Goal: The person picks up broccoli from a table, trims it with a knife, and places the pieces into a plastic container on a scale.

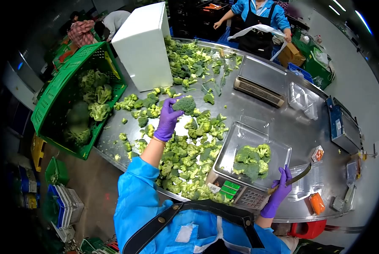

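Note:
My left hand point(168, 121), in a purple glove, reaches out over the broccoli pile and is closed around a broccoli head point(185, 105). A knife with a curved blade point(300, 174) is gripped in my right hand point(279, 190), also gloved in purple, beside the scale. On the scale's metal pan point(227, 158) lies a clear tray with broccoli florets point(252, 161) in it. The scale's green display point(229, 189) faces me. Loose cut florets point(189, 156) spread over the steel table between my left arm and the scale.
A green crate point(67, 80) holding broccoli heads tilts at the left edge. Beside it stands a white foam box point(143, 46). Another scale point(261, 80), clear plastic trays point(303, 101) and an orange item point(317, 203) sit on the right. Across the table, a person point(259, 29) holds a white bag.

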### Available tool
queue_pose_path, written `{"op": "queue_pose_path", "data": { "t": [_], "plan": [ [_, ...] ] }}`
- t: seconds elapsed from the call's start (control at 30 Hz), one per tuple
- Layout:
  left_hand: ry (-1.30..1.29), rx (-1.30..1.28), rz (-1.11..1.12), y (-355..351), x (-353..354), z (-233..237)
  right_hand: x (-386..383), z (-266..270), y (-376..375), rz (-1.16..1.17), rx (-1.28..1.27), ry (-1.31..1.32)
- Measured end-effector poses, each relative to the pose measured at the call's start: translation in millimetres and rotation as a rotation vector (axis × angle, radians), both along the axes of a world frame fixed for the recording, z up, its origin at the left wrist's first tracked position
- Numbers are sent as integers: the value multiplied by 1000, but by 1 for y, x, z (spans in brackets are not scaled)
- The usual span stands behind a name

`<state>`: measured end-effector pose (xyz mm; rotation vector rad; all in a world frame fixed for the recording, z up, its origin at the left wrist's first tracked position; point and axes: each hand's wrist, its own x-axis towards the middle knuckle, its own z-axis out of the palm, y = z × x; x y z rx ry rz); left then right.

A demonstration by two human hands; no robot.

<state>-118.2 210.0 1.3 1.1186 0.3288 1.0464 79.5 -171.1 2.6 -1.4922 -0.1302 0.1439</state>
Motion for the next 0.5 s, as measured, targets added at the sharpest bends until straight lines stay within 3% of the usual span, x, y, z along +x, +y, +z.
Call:
{"op": "queue_pose_path", "data": {
  "t": [0.1,0.17,0.2,0.37,0.43,0.47,0.5],
  "plan": [
    [-231,-299,-148,-29,-4,12,-13,7,4,60,-10,-62],
    [-451,-596,-430,-35,-12,9,-18,13,3,99,-36,-66],
    [-506,-687,-459,-41,-13,7,-22,15,5,146,-71,-80],
    [-386,-849,-493,-74,-15,15,-48,38,11,287,-166,-19],
    [-327,-960,-615,-88,-16,21,-56,24,17,549,-273,-169],
    [-219,-915,-452,-102,-12,30,-65,25,23,636,-200,-194],
    [-172,-1002,-506,-104,-12,22,-75,29,32,723,-125,-216]
  ]
}}
